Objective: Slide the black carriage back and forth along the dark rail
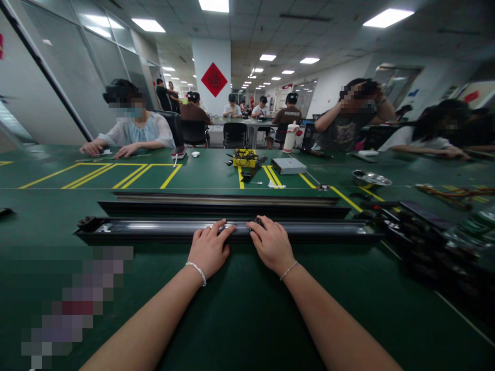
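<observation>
A long black metal channel [147, 229] with a shiny inner face lies crosswise on the green table in front of me. My left hand [211, 245] rests on its near side, the fingers spread and the index finger reaching onto the shiny strip. Just to the right, my right hand [273, 242] has its fingers bent around a small black part [259, 222] at the channel, mostly hidden by the fingers. Behind this channel lie more long black profiles [224, 207], parallel to it. A dark end piece [88, 222] shows at the channel's left end.
Dark parts and cables [417, 242] crowd the right side. Farther back are a metal bowl [371, 179], a grey box [289, 166], a yellow object with black cables [246, 158] and a white bottle [291, 137]. Several people sit around the tables.
</observation>
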### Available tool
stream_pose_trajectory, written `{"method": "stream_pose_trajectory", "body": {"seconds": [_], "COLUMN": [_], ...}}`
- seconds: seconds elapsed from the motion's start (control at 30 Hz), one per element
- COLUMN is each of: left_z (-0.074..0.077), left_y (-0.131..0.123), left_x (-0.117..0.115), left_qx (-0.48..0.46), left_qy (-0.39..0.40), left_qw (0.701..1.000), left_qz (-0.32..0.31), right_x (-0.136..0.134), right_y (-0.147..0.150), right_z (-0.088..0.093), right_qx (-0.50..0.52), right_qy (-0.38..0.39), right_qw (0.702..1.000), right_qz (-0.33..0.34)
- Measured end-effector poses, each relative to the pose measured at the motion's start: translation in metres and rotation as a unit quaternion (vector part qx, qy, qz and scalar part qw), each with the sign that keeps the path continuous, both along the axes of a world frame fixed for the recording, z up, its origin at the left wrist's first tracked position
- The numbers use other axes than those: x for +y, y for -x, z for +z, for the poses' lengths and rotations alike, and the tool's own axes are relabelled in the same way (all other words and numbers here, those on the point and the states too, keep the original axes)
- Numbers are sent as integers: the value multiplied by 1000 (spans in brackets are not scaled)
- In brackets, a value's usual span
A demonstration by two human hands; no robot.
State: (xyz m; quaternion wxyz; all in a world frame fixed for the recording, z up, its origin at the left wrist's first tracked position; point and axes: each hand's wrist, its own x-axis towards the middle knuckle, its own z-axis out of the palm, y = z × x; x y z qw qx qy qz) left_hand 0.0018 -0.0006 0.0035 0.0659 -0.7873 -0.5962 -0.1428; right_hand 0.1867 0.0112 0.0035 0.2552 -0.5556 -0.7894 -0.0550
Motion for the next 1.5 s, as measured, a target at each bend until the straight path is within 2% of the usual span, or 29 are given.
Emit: {"method": "stream_pose_trajectory", "body": {"seconds": [0.3,0.43,0.67,0.83,1.5], "left_z": [1,1,1,1,0], "left_y": [0,0,0,0,1], "left_x": [-1,-1,0,0,0], "left_qx": [-6,-3,1,2,3], "left_qy": [4,1,-4,0,-8], "left_qw": [1000,1000,1000,1000,1000], "left_qz": [2,2,-4,-4,-11], "right_x": [5,8,12,11,11], "right_y": [-4,-9,-6,2,1], "right_z": [-4,-3,-4,-7,-8], "right_qx": [47,77,105,139,134], "right_qy": [-5,-11,10,-9,-49], "right_qw": [999,996,991,982,982], "right_qz": [9,-48,-86,-128,-121]}}
